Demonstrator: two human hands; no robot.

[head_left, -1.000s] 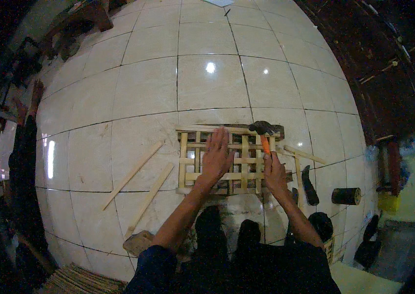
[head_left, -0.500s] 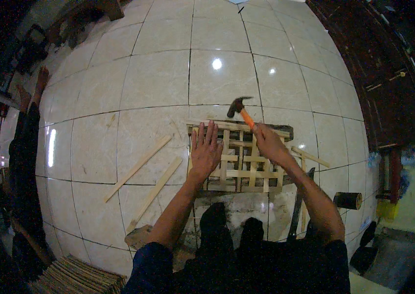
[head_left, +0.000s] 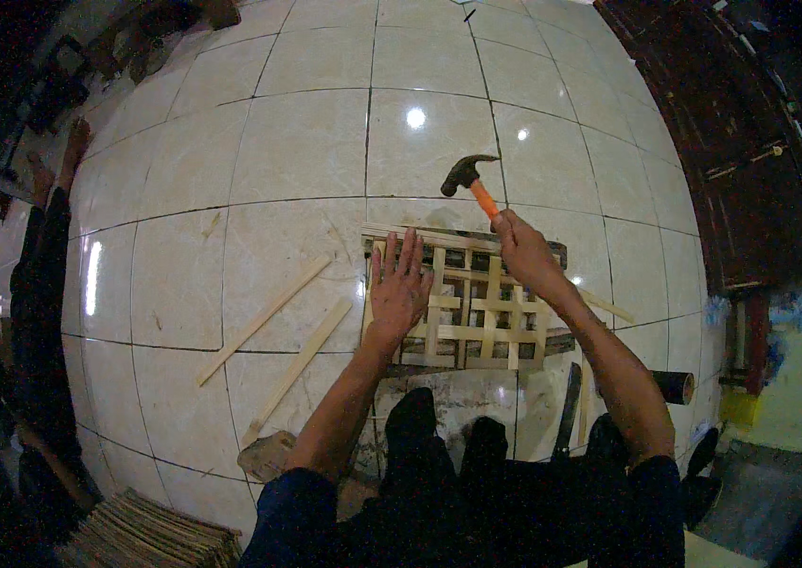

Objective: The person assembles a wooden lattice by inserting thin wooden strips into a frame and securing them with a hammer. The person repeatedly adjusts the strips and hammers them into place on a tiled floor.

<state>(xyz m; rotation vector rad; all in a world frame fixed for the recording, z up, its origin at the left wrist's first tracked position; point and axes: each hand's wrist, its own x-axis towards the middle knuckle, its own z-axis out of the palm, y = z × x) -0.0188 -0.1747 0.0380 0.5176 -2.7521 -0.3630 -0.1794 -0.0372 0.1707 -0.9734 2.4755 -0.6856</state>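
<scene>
While the left hand lies flat, fingers spread, on the wooden lattice: right hand fisted around a raised hammer (orange handle).

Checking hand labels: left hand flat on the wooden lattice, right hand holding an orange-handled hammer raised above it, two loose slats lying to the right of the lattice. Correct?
One error: the two loose slats lie on the tiled floor to the left of the wooden lattice, not the right, as the head view shows. The rest holds: left hand flat on the lattice, right hand holding the orange-handled hammer raised.
</scene>
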